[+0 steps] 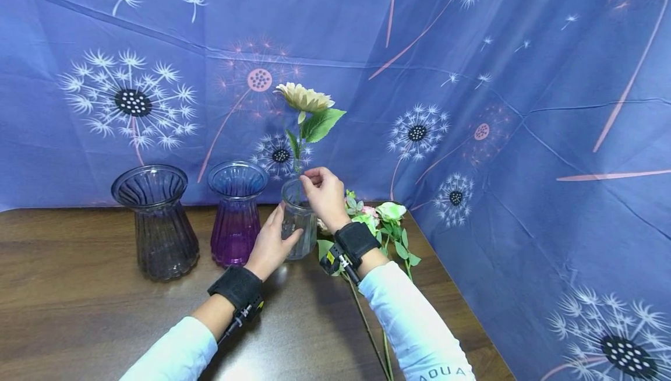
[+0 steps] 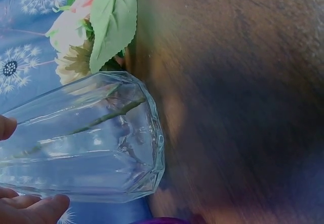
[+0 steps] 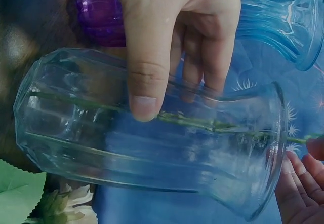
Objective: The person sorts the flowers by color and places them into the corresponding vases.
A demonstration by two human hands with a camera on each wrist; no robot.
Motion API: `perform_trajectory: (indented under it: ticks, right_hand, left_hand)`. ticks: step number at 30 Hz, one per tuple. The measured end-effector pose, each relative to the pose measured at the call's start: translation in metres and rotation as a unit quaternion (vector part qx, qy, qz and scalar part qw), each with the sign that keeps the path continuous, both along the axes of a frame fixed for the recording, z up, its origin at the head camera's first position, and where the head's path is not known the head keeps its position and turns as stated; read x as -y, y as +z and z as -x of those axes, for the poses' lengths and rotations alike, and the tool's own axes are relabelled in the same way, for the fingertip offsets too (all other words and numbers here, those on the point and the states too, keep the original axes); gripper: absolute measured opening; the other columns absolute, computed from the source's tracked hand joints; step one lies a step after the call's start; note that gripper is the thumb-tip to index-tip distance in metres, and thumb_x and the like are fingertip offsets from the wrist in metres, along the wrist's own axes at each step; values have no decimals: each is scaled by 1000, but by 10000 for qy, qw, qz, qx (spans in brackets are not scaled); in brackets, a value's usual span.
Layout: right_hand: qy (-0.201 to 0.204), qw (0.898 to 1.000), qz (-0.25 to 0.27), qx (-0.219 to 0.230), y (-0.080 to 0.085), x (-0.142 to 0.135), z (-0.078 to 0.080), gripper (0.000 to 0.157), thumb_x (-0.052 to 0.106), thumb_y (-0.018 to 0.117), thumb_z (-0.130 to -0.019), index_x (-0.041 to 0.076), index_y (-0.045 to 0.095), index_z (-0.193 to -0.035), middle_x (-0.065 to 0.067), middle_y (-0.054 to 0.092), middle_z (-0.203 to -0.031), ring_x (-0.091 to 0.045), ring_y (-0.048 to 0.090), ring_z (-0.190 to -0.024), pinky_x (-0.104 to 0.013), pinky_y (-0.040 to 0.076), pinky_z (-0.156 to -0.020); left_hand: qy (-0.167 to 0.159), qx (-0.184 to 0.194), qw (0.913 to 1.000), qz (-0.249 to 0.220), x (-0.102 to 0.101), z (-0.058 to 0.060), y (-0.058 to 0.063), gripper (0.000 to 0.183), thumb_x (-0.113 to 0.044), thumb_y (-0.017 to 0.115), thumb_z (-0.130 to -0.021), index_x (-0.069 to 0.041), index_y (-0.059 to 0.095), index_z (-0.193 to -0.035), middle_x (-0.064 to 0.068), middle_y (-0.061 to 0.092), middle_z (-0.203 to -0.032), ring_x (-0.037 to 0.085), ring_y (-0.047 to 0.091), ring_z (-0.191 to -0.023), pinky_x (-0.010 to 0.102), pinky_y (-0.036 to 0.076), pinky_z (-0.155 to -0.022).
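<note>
A clear glass vase [image 1: 306, 236] stands upright on the table. My left hand [image 1: 269, 242] grips its side, with the thumb in front and the fingers behind in the right wrist view. A cream artificial flower [image 1: 306, 100] with green leaves rises from the vase. Just above the rim my right hand [image 1: 326, 199] pinches its stem. Through the glass in the left wrist view, the stem [image 2: 104, 118] slants down to near the vase's base.
To the left stand a purple-blue vase [image 1: 236, 229] and a dark grey vase [image 1: 165, 238]. Several artificial flowers [image 1: 390, 212] lie right of the clear vase, their stems pointing toward me. A dandelion-patterned blue cloth [image 1: 335, 25] hangs behind the wooden table [image 1: 68, 311].
</note>
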State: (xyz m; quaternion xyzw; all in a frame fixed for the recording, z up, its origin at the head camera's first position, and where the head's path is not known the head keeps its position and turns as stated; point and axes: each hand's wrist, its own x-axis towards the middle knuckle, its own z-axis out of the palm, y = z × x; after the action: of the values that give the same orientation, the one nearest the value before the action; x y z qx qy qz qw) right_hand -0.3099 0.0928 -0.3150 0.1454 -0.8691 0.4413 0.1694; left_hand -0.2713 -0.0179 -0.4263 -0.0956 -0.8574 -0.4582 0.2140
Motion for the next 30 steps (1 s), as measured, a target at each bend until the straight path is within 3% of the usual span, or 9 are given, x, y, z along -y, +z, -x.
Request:
perform_trajectory:
  ticks: [5, 13, 23, 30]
  right_hand:
    - [-14, 10000, -82, 11, 0, -3, -1, 20, 17, 59, -92, 2, 65, -104, -11, 68, -83, -19, 65, -68, -22, 52, -58]
    - [-203, 9997, -4, -121, -1, -12, -1, 18, 18, 61, -91, 4, 65, -102, -9, 68, -82, -19, 63, -68, -22, 51, -57]
    - [-578, 9967, 62, -560, 1, -30, -2, 18, 19, 65, -87, 4, 68, -96, -11, 69, -82, -22, 63, -71, -24, 49, -63]
    - [-725, 9968, 42, -328, -11, -47, -7, 19, 20, 66, -86, 3, 68, -95, -11, 69, -81, -20, 63, -70, -22, 49, -61]
  left_hand:
    - [24, -125, 9999, -10, 0, 0, -1, 74, -18, 69, -84, 11, 31, -140, 29, 39, -141, 38, 41, -131, 47, 36, -109]
    - [-5, 14, 10000, -27, -1, 1, -1, 76, -20, 69, -85, 10, 28, -141, 28, 36, -144, 37, 38, -133, 47, 33, -111]
    - [0, -135, 9999, -38, 1, 1, -2, 76, -19, 70, -84, 11, 30, -140, 28, 38, -143, 38, 40, -132, 46, 32, -112]
    - [-28, -128, 9999, -91, 1, 0, -1, 75, -19, 70, -84, 12, 31, -139, 28, 38, -143, 38, 40, -131, 47, 33, -111]
